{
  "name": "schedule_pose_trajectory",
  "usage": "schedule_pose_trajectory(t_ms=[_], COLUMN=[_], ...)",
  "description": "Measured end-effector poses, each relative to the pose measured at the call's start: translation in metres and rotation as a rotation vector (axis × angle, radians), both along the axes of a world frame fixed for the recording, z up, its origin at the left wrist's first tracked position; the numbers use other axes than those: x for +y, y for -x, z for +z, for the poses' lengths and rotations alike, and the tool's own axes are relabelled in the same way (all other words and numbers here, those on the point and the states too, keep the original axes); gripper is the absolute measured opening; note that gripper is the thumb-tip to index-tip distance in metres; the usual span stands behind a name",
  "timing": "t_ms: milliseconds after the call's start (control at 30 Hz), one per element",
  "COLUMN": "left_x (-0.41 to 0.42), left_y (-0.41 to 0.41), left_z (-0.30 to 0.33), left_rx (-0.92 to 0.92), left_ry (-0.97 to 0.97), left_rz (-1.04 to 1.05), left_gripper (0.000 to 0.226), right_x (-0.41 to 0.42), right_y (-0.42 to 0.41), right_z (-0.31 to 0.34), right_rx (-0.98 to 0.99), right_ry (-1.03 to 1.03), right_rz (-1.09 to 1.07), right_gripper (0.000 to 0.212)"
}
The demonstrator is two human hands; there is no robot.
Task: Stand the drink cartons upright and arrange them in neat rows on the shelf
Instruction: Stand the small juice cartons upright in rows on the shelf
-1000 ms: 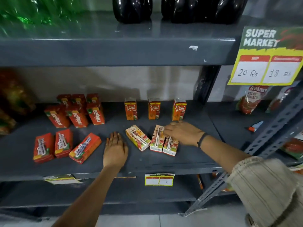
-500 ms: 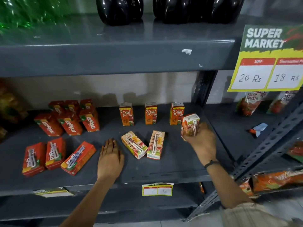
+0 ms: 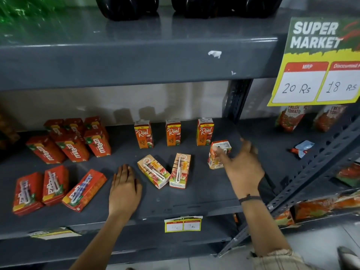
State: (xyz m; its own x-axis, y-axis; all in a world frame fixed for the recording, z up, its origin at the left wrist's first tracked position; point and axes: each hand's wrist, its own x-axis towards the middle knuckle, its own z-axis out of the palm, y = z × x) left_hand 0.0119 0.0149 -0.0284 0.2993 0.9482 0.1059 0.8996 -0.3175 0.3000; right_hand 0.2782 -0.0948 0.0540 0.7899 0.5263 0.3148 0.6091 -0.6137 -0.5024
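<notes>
At the back of the grey shelf [image 3: 196,199] three orange Real cartons [image 3: 173,132] stand upright in a row. A fourth Real carton [image 3: 216,162] stands in front of the rightmost one. My right hand [image 3: 241,168] hovers just right of it, fingers spread, thumb blurred across its top. Two more Real cartons [image 3: 153,171] [image 3: 180,170] lie flat mid-shelf, straws up. My left hand [image 3: 124,188] rests palm down on the shelf beside them. To the left, several red Maaza cartons [image 3: 76,147] stand upright and three Maaza cartons [image 3: 54,184] lie flat.
A slanted metal brace [image 3: 303,176] crosses at the right. Behind it are tomato pouches [image 3: 290,117] and a small blue sachet [image 3: 303,148]. A yellow price sign [image 3: 319,63] hangs above. Dark bottles [image 3: 126,6] stand on the upper shelf. A price tag [image 3: 183,225] hangs on the shelf edge.
My right hand picked up one lying Real carton, lifted it, and set it upright in front of the rightmost back carton, then spread its fingers. My left hand stayed on the shelf.
</notes>
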Motion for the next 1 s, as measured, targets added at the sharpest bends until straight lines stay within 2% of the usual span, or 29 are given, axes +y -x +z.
schedule_pose_trajectory(t_ms=[167,333,433,467,633,800,867,1000], left_x=[-0.001,-0.002,-0.002,-0.002,-0.002,-0.002,-0.002,-0.002], left_y=[0.000,-0.001,0.000,-0.001,-0.001,-0.001,0.000,-0.001], left_z=[0.002,0.004,0.004,0.004,0.005,0.004,0.004,0.003], left_rx=[-0.011,-0.014,-0.022,-0.022,-0.023,-0.014,-0.012,-0.014], left_ry=[0.019,0.025,0.026,0.028,0.036,0.033,0.033,0.019], left_rz=[-0.004,0.009,0.010,0.010,0.014,0.014,0.016,0.019], left_gripper=[0.054,0.055,0.055,0.055,0.056,0.055,0.056,0.056], right_x=[0.040,0.052,0.056,0.058,0.066,0.066,0.063,0.061], right_y=[-0.004,-0.020,-0.032,-0.037,-0.049,-0.046,-0.045,-0.023], right_z=[0.029,0.038,0.054,0.058,0.067,0.067,0.070,0.072], right_rx=[0.077,0.120,0.072,0.040,-0.083,-0.086,-0.098,-0.320], right_ry=[0.395,0.512,0.570,0.591,0.693,0.732,0.752,0.499], right_rz=[0.090,0.244,0.461,0.542,0.847,0.891,0.904,0.958], right_gripper=[0.084,0.058,0.034,0.032,0.043,0.047,0.056,0.072])
